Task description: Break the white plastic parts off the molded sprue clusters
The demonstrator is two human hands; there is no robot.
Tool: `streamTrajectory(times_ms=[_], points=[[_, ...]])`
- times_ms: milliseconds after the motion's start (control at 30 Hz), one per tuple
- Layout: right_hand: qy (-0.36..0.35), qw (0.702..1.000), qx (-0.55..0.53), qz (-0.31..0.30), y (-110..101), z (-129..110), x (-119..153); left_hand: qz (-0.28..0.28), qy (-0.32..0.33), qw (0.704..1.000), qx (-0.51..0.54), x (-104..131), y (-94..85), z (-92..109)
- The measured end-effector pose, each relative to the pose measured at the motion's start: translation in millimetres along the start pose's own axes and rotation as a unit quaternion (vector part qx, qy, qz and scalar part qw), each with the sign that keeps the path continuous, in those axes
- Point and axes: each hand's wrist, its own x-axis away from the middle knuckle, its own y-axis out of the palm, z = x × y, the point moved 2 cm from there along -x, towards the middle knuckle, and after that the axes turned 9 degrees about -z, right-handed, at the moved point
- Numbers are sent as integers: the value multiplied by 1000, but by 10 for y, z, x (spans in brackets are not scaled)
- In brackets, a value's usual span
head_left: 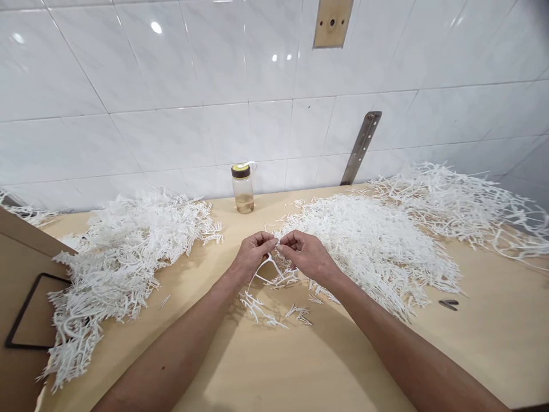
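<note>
My left hand (256, 252) and my right hand (303, 252) meet above the middle of the wooden table (274, 366), fingertips nearly touching. Both pinch a thin white branching piece (269, 269), whose branches hang below the fingers. Under it on the table lie loose white twig-like pieces (261, 312) and some short bits (299, 313). Beside my right hand spreads a large heap of white pieces (377, 246). Another white heap (124, 246) covers the left side of the table.
A bottle (243, 191) with brownish liquid stands near the tiled wall (184, 137). Longer white strands (454, 200) are piled at the back right. Small dark snips (448, 304) lie on the right. A metal bracket (361, 149) leans at the wall; a brown box (26, 286) stands left.
</note>
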Motion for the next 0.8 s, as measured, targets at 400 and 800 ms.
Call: streamTrajectory(times_ms=[400,800], points=[[3,994,-9,-108,-66,-44,33,-53,-44,997,-30,-37,-104,-6],[-15,997,-71,-21,-121,-11,-8,-154,-73,985,21,-65,-128,-46]])
